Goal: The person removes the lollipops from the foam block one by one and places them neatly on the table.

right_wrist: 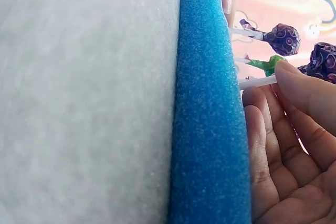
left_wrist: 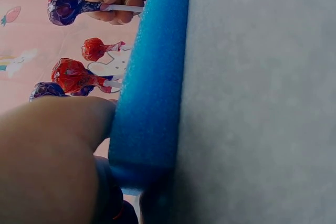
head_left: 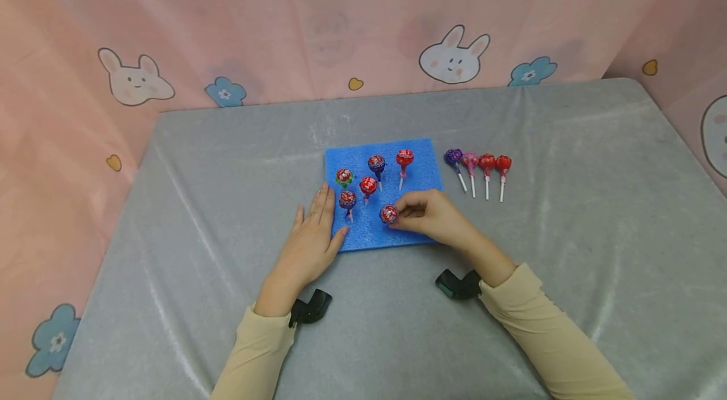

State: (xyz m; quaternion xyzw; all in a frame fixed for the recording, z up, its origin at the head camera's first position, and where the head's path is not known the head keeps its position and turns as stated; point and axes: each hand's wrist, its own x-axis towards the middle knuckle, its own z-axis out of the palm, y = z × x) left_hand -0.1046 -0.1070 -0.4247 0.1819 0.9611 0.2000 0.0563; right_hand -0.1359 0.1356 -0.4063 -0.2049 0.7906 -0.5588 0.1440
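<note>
My right hand (head_left: 431, 217) pinches a dark purple-wrapped lollipop (head_left: 389, 214) near the front of a blue foam board (head_left: 369, 237). In the right wrist view the thumb and a finger grip it below the wrapped head, and its white stick (right_wrist: 257, 83) meets the foam's face. Several other lollipops stand in the board: a green one (head_left: 344, 177), purple ones (head_left: 377, 164) and red ones (head_left: 405, 158). Against the board's left edge rests my left hand (head_left: 309, 242), fingers straight, with its thumb at the front left corner beside another purple lollipop (head_left: 348, 200).
Right of the board, a purple lollipop (head_left: 454, 156), a pink one (head_left: 470, 160) and two red ones (head_left: 487, 162) lie in a row on the grey cloth-covered table (head_left: 568, 211). A pink curtain (head_left: 341, 21) with bunnies hangs behind it.
</note>
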